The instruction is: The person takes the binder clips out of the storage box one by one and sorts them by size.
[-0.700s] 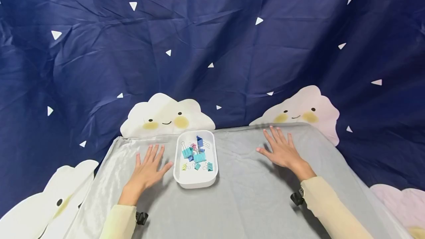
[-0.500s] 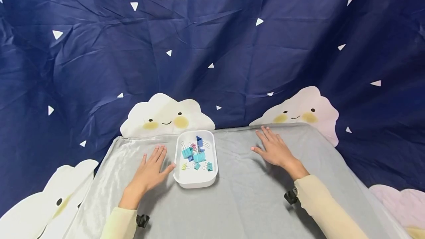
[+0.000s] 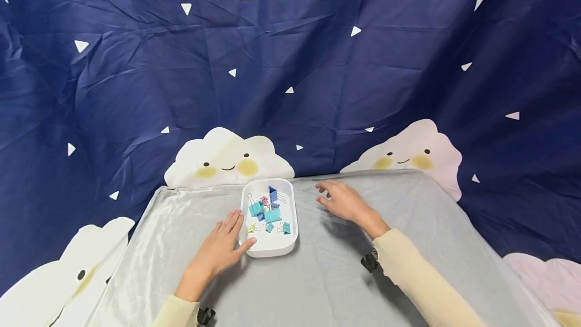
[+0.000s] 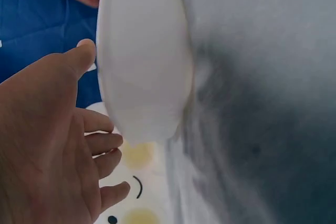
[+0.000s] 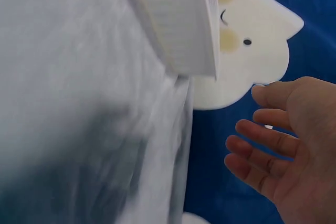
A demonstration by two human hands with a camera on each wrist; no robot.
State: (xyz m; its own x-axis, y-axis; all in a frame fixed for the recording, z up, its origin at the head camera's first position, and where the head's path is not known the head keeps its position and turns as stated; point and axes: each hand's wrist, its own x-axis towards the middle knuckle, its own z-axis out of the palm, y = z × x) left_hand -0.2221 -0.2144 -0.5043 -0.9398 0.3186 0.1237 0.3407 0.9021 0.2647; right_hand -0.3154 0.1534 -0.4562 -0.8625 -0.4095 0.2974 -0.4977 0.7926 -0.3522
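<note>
A white plastic tray (image 3: pixel 271 244) stands on the grey cloth, left of centre in the head view. In it lie several binder clips: large teal ones (image 3: pixel 273 215), a blue one (image 3: pixel 273 195), a small yellow one (image 3: pixel 251 228) and something small and pink (image 3: pixel 265 200). My left hand (image 3: pixel 218 251) is at the tray's left side, fingers extended, thumb over the near-left corner; whether it touches the rim I cannot tell. Bent loosely, the fingers of my right hand (image 3: pixel 347 203) hold nothing, a short way right of the tray. Both wrist views show the tray's outer wall (image 4: pixel 144 56).
Grey cloth (image 3: pixel 317 276) covers the table, its far edge just behind the tray. Beyond hangs a dark blue curtain (image 3: pixel 290 54) with white triangles and smiling clouds (image 3: pixel 227 158). Black wrist cameras (image 3: pixel 369 260) sit under the sleeves.
Both hands have come in towards the tray: the left moved right to its side, the right moved left with its spread fingers now bent. The tray and clips have stayed in place.
</note>
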